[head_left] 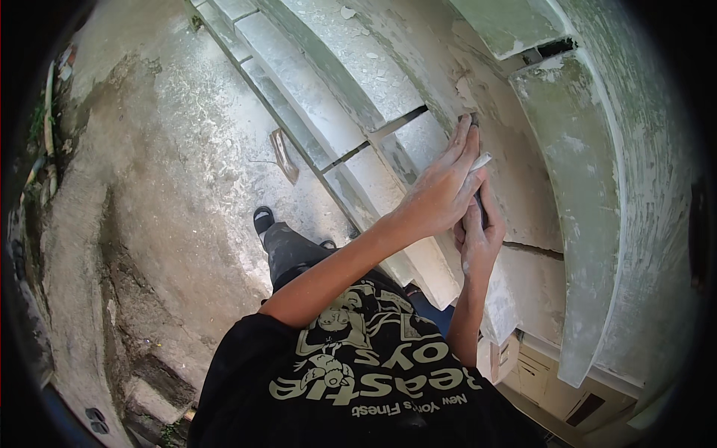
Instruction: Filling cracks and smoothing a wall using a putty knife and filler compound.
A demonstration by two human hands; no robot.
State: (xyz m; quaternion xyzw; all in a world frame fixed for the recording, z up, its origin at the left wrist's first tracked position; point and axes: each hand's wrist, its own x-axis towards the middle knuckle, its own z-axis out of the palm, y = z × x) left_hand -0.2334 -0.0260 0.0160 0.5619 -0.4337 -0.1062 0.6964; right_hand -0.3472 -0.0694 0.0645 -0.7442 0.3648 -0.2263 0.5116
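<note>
Both hands meet at the pale, dusty face of the stepped ledge (549,216). My right hand (482,240) is closed round a slim dark tool (484,212), mostly hidden by the fingers, so its exact kind does not show. Stretched along its upper length, my left hand (441,187) has its fingers pressed together over it. A dark end peeks out by the left fingertips. Between the two hands juts a small whitish piece (482,161), too covered to name. White dust coats the fingers.
Pale green-grey slabs (575,149) curve along the right, with dark gaps at their joints. More stepped blocks (306,97) run up to the left, scattered with flakes. A wooden piece (284,155) lies on the stained concrete floor (187,172). My shoe (263,219) stands below the steps.
</note>
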